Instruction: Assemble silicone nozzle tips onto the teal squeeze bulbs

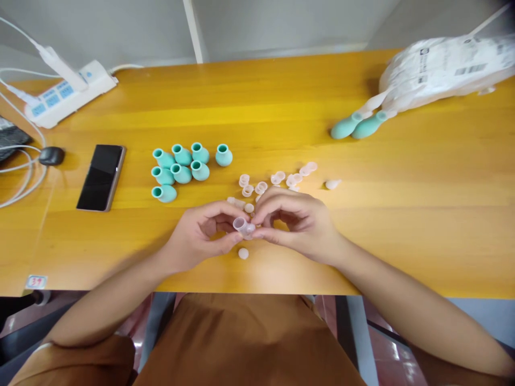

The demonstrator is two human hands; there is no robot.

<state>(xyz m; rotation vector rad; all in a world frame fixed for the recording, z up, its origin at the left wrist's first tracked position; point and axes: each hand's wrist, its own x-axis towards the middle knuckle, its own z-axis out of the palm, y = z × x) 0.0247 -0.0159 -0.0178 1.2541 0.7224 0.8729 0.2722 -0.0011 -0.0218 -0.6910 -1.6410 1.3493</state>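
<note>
Close to the table's front edge, both hands meet around a small translucent plastic fitting [240, 225] with a round open mouth tipped up toward me. My left hand [201, 236] pinches it from the left between thumb and fingers. From the right, my right hand [298, 222] closes thumb and fingertips on its side, by a small rounded clear part [250, 229]. The fingertips hide whether that part is joined to the fitting. Just below lies a small whitish disc [243, 253]. Behind my hands are several loose clear plastic pieces [261, 187], some partly covered by my right hand.
Several teal rubber bulbs [181, 155] stand left of centre. A phone [100, 177], a power strip [72, 94] and cables are further left. Two teal bulbs with clear tips [366, 126] lie by a white plastic bag [446, 69] at back right. A teardrop-shaped piece [332, 184] lies right.
</note>
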